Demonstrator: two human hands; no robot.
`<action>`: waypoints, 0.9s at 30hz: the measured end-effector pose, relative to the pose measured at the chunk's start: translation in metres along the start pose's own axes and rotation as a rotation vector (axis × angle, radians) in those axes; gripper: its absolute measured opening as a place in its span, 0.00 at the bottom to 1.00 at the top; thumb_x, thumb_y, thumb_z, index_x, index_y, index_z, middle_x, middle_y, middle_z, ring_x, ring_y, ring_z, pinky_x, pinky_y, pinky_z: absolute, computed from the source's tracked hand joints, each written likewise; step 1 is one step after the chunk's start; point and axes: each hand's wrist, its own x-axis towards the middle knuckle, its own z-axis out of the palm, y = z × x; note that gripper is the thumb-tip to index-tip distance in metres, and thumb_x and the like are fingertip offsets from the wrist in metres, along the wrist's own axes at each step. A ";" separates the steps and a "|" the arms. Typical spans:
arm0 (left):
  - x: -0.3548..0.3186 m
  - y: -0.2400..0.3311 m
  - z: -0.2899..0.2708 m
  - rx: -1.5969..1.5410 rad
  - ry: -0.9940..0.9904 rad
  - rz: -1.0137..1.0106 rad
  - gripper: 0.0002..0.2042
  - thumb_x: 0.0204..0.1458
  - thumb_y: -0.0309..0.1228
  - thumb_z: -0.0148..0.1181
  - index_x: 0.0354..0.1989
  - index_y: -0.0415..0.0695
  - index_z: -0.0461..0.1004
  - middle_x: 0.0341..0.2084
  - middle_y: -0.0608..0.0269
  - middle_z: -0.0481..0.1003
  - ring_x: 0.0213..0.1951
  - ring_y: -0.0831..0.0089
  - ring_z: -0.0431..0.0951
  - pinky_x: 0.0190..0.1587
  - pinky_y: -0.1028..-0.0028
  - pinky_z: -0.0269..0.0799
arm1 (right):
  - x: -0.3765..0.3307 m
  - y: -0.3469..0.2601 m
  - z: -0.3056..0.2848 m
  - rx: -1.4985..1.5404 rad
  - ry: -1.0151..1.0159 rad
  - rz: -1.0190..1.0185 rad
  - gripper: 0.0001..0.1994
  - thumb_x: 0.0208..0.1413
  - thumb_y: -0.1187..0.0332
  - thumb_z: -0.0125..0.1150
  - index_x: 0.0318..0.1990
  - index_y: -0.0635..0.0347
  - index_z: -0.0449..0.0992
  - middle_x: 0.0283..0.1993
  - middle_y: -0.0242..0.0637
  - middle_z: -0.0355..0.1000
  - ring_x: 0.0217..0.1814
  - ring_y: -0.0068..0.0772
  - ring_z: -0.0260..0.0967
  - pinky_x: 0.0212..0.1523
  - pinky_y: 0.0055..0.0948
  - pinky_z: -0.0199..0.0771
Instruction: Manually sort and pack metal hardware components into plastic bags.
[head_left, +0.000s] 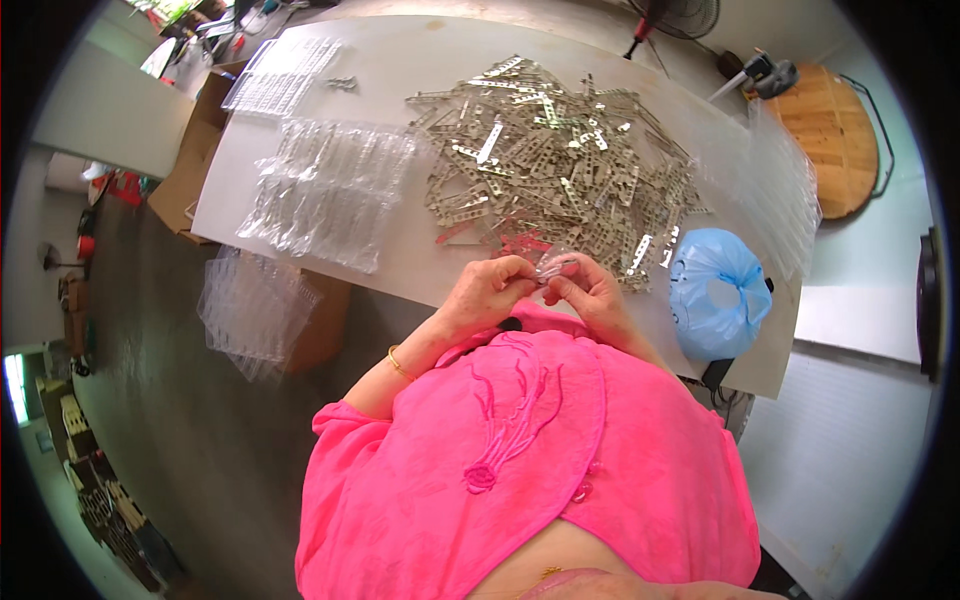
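Note:
At the near edge of the table, my left hand (492, 290) and my right hand (592, 297) are close together, both closed with the fingertips pinched. Between them is a small shiny piece (556, 270), mostly hidden by the fingers; whether it is metal or clear plastic I cannot tell. Just beyond my hands spreads a large heap of flat metal strips with holes (560, 150). Some red pieces (525, 244) lie at the heap's near edge.
Clear plastic trays (330, 195) lie stacked on the left of the white table (425, 275), with more trays (283, 75) behind. Clear sheets (765, 190) cover the right side, near a blue plastic bag (715, 295). Below left, plastic trays (255, 310) top a cardboard box (325, 320).

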 end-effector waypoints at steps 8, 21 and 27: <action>-0.006 -0.013 -0.019 -0.081 -0.084 -0.080 0.07 0.53 0.28 0.62 0.39 0.40 0.79 0.28 0.60 0.80 0.31 0.76 0.77 0.36 0.72 0.71 | 0.009 0.002 0.020 -0.047 -0.041 0.051 0.06 0.61 0.76 0.56 0.45 0.63 0.72 0.38 0.33 0.74 0.37 0.22 0.72 0.40 0.23 0.73; -0.039 -0.065 -0.104 0.137 0.165 0.008 0.07 0.50 0.27 0.60 0.35 0.37 0.78 0.26 0.52 0.77 0.29 0.64 0.78 0.35 0.68 0.72 | 0.064 -0.064 0.081 -0.374 -0.043 -0.048 0.16 0.63 0.71 0.56 0.55 0.65 0.65 0.44 0.36 0.70 0.45 0.24 0.71 0.48 0.25 0.74; -0.041 -0.108 -0.146 0.180 0.240 -0.032 0.08 0.49 0.29 0.60 0.32 0.37 0.78 0.27 0.51 0.78 0.30 0.68 0.80 0.34 0.69 0.73 | 0.064 -0.158 0.213 -0.102 -0.547 -0.107 0.10 0.64 0.71 0.53 0.50 0.63 0.70 0.41 0.35 0.71 0.46 0.22 0.68 0.51 0.25 0.67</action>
